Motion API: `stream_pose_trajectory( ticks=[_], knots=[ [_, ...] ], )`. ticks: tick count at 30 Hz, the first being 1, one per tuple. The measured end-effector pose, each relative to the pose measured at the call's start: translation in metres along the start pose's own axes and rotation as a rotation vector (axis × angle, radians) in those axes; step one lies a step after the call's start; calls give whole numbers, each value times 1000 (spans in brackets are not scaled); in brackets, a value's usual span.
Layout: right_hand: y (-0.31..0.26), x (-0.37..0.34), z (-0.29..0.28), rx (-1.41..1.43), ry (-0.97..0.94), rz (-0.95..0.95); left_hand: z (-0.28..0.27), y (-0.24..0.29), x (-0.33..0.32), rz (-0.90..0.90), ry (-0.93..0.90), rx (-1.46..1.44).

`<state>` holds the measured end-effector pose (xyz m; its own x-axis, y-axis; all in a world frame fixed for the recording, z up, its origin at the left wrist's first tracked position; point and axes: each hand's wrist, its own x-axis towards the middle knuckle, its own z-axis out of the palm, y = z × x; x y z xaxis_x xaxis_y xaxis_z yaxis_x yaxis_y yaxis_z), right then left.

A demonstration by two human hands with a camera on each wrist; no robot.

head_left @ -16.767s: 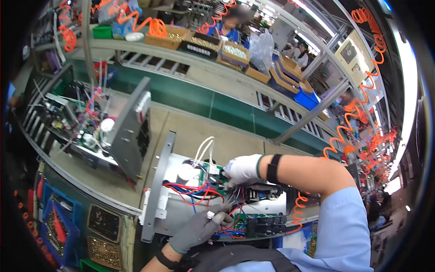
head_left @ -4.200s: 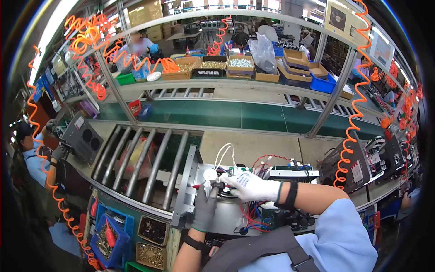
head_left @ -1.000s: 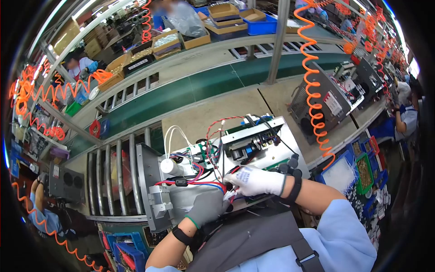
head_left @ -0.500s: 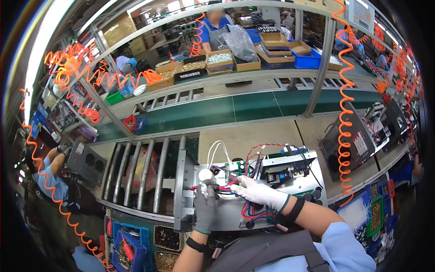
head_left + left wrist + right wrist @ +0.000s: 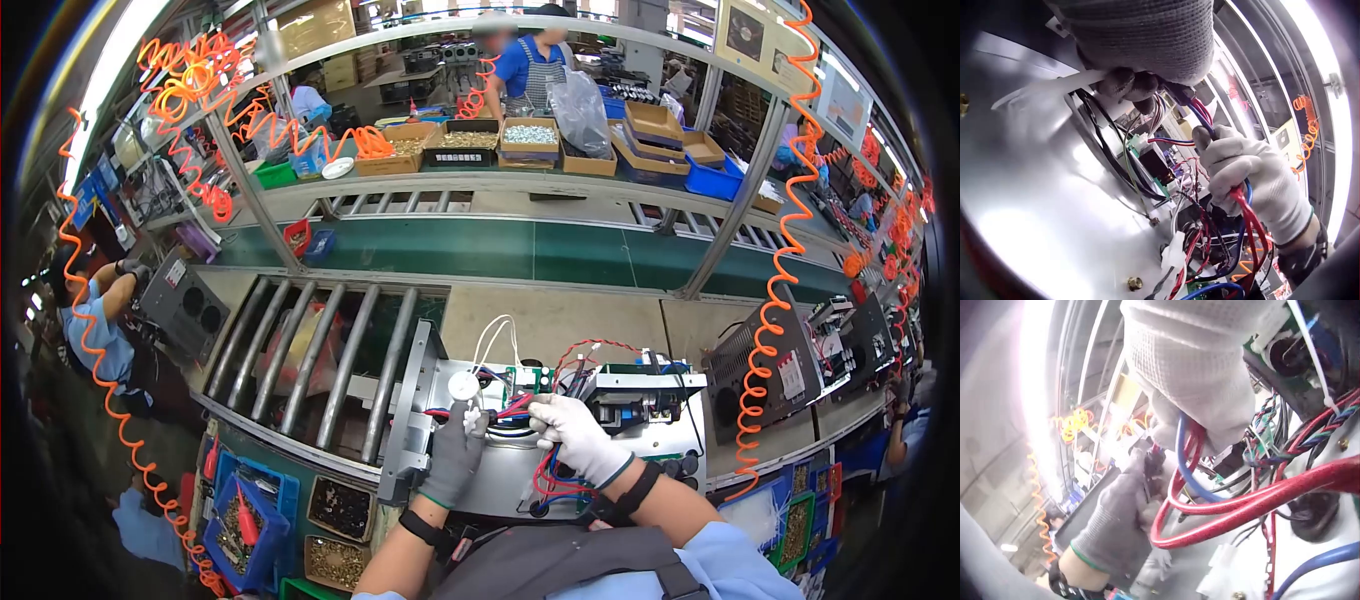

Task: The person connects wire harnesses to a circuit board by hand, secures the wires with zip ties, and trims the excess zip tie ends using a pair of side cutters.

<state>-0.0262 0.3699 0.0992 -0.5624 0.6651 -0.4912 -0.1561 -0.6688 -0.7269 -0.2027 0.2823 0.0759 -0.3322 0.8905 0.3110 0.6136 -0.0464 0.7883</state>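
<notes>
An open metal chassis [image 5: 410,440] lies in front of me, with a white cylinder [image 5: 463,387], a green circuit board [image 5: 527,378] and wire bundles inside. My right hand [image 5: 585,440], in a white glove, curls round red and blue wires [image 5: 1254,503], which loop out below its fingers. To its left, my grey-gloved left hand [image 5: 455,460] pinches a small black piece [image 5: 1179,94] on the same bundle, beside the cylinder. A white plastic strip [image 5: 1047,87] sticks out from the left fingers. The glove partly hides the black piece in the left wrist view.
Metal rollers [image 5: 330,365] run left of the chassis. Part trays [image 5: 340,508] and a blue bin [image 5: 245,530] sit at lower left. Other units [image 5: 765,360] stand to the right. An orange coiled hose [image 5: 770,330] hangs at right. A person works at far left.
Both hands were together over the wires a second ago; the left has since moved left to the cylinder. The right fingers, extended half a second ago, now curl round the wires. The head view has turned.
</notes>
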Motion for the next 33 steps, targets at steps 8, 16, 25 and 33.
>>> stream_pose_trajectory(
  ticks=[8,16,25,33],
  knots=[
    [17,3,1,198,119,35,8,6,-18,70,109,-42],
    [-5,-18,9,-106,-88,239,-6,37,-56,-287,-468,-306],
    [3,-25,13,106,-68,98,9,49,-67,-818,-689,-1009],
    [22,-34,-13,281,-169,87,-20,68,-30,212,-25,-9]
  ],
)
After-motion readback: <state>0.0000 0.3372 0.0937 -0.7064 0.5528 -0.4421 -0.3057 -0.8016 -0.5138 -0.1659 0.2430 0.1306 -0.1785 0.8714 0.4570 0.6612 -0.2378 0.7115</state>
